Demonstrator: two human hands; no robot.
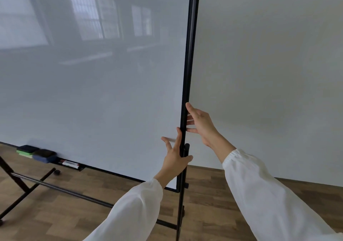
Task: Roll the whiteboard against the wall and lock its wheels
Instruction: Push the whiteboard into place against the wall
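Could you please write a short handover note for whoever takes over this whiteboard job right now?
Left hand: thumb hooked round the whiteboard's right post, fingers spread on its face.
Right hand: pinches the frame edge just above.
Wall lies beyond that edge; floor shows between, so seemingly not against it yet.
Done: nothing certain. Left: roll it to the wall, lock the wheels; no hand is at them.

Soft, even daylight; hazy window reflections glaze the whiteboard [92, 73]. Slight motion blur overall; wide-angle bending at edges.
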